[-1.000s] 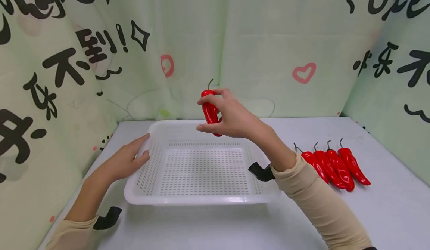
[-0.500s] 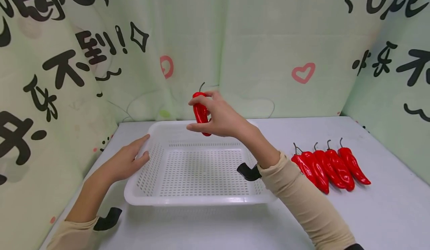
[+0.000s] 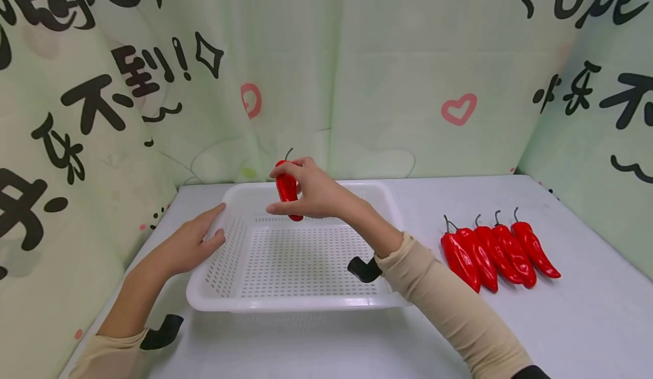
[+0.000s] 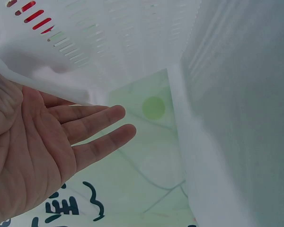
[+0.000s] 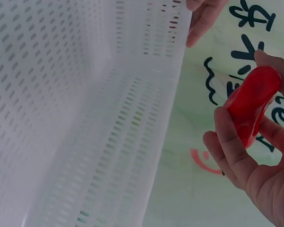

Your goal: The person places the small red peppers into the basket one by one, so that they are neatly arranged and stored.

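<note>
Over the far part of a white perforated plastic basket (image 3: pixel 311 260), my right hand (image 3: pixel 321 195) holds a red pepper (image 3: pixel 287 188) between fingers and thumb, its stem pointing up. The right wrist view shows the glossy lower end of the same red pepper (image 5: pixel 255 101) in the grasp. My left hand (image 3: pixel 186 248) rests at the basket's left rim, the thumb and forefinger stretched out along it. In the left wrist view, straight fingers (image 4: pixel 104 144) of that hand lie beside the basket wall, palm showing. Only bare perforated floor shows inside the basket.
Several red peppers (image 3: pixel 495 254) lie side by side on the white table (image 3: pixel 576 316) right of the basket, stems toward the back. A pale green curtain (image 3: pixel 398 84) with black lettering encloses the table at the back and sides.
My right hand has moved left and then down with the pepper, nearer the basket's far left part. The left hand stays at the rim. Its sleeve no longer covers the loose peppers.
</note>
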`<state>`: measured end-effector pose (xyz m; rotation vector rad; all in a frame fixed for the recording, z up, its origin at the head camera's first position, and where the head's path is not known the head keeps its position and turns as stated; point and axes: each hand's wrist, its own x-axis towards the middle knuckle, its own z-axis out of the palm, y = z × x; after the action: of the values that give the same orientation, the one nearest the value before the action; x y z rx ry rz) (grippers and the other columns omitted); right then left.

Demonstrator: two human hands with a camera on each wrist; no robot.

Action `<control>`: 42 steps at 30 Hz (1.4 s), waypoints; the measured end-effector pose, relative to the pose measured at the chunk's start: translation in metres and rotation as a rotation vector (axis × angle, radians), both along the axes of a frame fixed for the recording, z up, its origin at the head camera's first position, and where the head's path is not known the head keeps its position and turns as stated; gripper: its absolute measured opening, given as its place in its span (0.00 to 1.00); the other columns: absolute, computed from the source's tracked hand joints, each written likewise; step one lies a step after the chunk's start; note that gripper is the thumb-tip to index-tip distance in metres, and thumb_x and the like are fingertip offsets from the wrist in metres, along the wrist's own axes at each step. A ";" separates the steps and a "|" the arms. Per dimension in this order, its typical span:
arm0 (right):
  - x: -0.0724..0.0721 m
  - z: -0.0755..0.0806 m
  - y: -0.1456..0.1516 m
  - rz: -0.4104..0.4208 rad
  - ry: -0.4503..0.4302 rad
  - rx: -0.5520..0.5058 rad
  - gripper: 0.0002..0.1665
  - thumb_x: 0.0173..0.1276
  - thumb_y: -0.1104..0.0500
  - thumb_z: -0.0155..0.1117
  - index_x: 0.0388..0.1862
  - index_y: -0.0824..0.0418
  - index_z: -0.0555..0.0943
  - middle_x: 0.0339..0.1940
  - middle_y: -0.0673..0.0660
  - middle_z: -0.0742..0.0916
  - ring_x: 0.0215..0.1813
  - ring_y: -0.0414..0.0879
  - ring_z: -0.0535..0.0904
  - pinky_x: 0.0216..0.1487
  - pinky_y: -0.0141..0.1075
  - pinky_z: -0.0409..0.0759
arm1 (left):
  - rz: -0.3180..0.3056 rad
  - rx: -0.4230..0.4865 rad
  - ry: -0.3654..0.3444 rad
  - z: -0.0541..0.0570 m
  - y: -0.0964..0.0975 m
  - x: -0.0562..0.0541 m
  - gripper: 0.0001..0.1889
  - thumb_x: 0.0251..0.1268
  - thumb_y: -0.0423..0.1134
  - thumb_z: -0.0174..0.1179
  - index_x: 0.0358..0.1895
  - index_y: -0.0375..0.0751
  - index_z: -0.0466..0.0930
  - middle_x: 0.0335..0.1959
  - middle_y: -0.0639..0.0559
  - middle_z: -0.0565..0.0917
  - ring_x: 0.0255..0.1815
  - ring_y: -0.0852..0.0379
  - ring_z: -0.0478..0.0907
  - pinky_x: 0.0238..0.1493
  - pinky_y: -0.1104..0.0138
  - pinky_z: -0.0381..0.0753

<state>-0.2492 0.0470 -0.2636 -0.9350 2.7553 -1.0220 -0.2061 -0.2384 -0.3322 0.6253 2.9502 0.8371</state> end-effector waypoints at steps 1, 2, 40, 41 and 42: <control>0.000 -0.002 -0.002 0.007 -0.013 0.001 0.36 0.63 0.46 0.76 0.68 0.51 0.75 0.67 0.57 0.72 0.58 0.48 0.74 0.44 0.34 0.85 | -0.001 -0.001 0.003 0.000 0.000 0.000 0.33 0.77 0.37 0.49 0.78 0.23 0.52 0.71 0.25 0.69 0.55 0.40 0.78 0.55 0.44 0.81; 0.000 -0.004 -0.003 0.016 -0.025 0.002 0.36 0.63 0.46 0.76 0.68 0.51 0.75 0.67 0.57 0.72 0.59 0.48 0.73 0.44 0.33 0.85 | -0.001 -0.004 0.007 0.001 0.000 0.000 0.33 0.77 0.37 0.49 0.78 0.23 0.53 0.71 0.25 0.68 0.56 0.39 0.77 0.57 0.42 0.80; -0.007 -0.043 -0.017 0.161 -0.428 0.112 0.37 0.64 0.42 0.73 0.70 0.48 0.73 0.55 0.48 0.80 0.60 0.46 0.76 0.53 0.37 0.83 | 0.001 -0.007 -0.020 0.000 -0.002 0.000 0.34 0.78 0.39 0.49 0.78 0.24 0.51 0.73 0.24 0.65 0.60 0.34 0.75 0.60 0.37 0.77; -0.007 -0.044 -0.016 0.161 -0.449 0.109 0.38 0.64 0.42 0.73 0.71 0.48 0.72 0.57 0.48 0.80 0.63 0.47 0.75 0.55 0.39 0.83 | 0.003 -0.005 -0.024 0.000 -0.001 0.000 0.34 0.78 0.39 0.49 0.78 0.24 0.51 0.73 0.24 0.65 0.59 0.35 0.76 0.59 0.37 0.78; -0.007 -0.044 -0.016 0.161 -0.467 0.110 0.40 0.63 0.42 0.73 0.72 0.47 0.72 0.60 0.49 0.79 0.66 0.49 0.73 0.58 0.41 0.82 | 0.006 -0.005 -0.029 0.000 -0.001 0.000 0.34 0.78 0.39 0.49 0.79 0.25 0.51 0.73 0.24 0.65 0.58 0.35 0.76 0.59 0.38 0.79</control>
<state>-0.2560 0.0306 -0.3074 -0.7696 2.2870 -0.9125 -0.2063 -0.2399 -0.3324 0.5985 2.9292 0.8315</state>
